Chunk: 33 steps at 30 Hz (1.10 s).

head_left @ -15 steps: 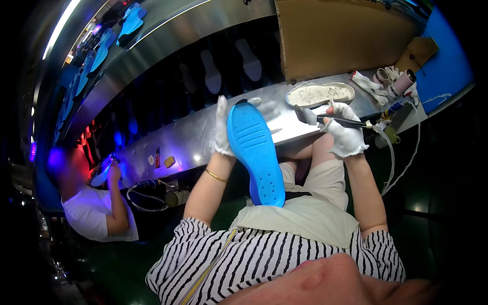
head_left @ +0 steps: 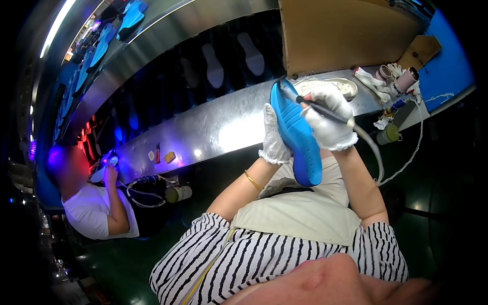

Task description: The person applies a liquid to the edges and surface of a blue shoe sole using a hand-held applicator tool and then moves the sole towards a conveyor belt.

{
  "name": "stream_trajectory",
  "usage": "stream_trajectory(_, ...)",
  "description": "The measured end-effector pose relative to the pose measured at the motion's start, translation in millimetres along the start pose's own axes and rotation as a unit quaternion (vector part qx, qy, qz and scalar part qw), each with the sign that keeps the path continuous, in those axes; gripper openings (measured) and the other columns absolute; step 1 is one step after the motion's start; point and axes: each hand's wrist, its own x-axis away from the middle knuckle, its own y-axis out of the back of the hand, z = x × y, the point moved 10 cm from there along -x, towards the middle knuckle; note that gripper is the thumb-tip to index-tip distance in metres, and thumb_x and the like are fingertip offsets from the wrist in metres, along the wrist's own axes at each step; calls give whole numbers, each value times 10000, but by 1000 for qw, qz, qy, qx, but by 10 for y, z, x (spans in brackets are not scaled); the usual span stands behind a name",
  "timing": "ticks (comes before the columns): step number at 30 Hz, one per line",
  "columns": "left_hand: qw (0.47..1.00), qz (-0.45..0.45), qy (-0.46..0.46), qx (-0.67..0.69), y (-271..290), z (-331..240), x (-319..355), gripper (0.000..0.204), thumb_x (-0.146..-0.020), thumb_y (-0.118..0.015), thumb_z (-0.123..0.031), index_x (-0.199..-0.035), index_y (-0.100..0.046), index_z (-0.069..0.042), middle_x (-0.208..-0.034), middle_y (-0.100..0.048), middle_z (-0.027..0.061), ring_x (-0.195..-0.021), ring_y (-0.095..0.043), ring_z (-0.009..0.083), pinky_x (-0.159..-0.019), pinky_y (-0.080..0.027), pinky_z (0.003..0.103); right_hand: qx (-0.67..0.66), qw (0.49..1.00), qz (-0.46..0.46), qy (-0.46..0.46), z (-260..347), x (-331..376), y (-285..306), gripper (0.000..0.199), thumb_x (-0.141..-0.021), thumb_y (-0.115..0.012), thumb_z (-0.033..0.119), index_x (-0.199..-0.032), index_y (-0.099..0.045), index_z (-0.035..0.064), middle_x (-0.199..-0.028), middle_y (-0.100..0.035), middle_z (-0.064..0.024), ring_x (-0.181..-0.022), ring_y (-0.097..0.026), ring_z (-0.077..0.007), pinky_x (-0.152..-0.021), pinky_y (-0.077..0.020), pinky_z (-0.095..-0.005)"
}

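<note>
At frame centre your left hand [head_left: 275,136] clasps the blue sole [head_left: 297,137] from behind, long axis running upper left to lower right, while your right hand [head_left: 328,121], nearer its top, pinches the tool [head_left: 325,113]

A single view, from a fisheye camera worn on the person's head. It looks down and forward over the striped shirt [head_left: 264,254] and lap to both gloved hands, which sit close, just above centre. Beyond them it faces the metal bench [head_left: 213,129] and conveyor, whose straight edges bow toward the rim. A co-worker [head_left: 96,203] sits farther off at lower left. The corners are dark.
</note>
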Motion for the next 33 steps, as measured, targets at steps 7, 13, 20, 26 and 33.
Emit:
stream_trajectory(7,999,0,33,5,25,-99,94,877,-787,-378,-739,-1371,-304,-90,-1309,-434,150,-1155,-487,284,-969,-437,406,-85,984,26,-156,-262,187,-39,260,-736,-574,-73,-977,-513,3,-865,-577,-64,-684,-575,-93,-625,-493,-233)
stream_trajectory(13,998,-41,56,11,273,-119,112,888,-760,-416,-749,-1332,-357,-72,-1262,-480,172,-1100,-522,302,-957,-444,439,-51,987,110,-104,-119,317,-262,305,-705,-630,-28,-994,-544,15,-902,-573,-81,-768,-600,-133,-721,-502,-264)
stream_trajectory(20,948,140,119,261,-33,-173,148,977,-756,-284,-800,-1366,-301,-37,-1275,-451,234,-1162,-475,371,-953,-429,494,-45,977,196,-77,-16,537,-429,304,-694,-645,-32,-982,-563,18,-879,-586,-85,-770,-611,-140,-693,-504,-259)
stream_trajectory(26,979,82,130,137,49,-44,422,1002,-737,-216,-822,-1352,-315,-37,-1269,-465,199,-1143,-498,320,-933,-457,449,-15,974,111,-199,-309,708,-69,184,-716,-631,-42,-883,-578,12,-830,-591,-64,-748,-609,-117,-676,-504,-239)
stream_trajectory(33,990,10,137,18,196,97,356,993,-715,-189,-835,-1323,-351,-67,-1192,-532,164,-1025,-572,273,-877,-499,416,-141,962,131,-196,-217,771,-223,143,-751,-614,-47,-856,-539,15,-855,-560,-66,-729,-557,-109,-672,-466,-237)
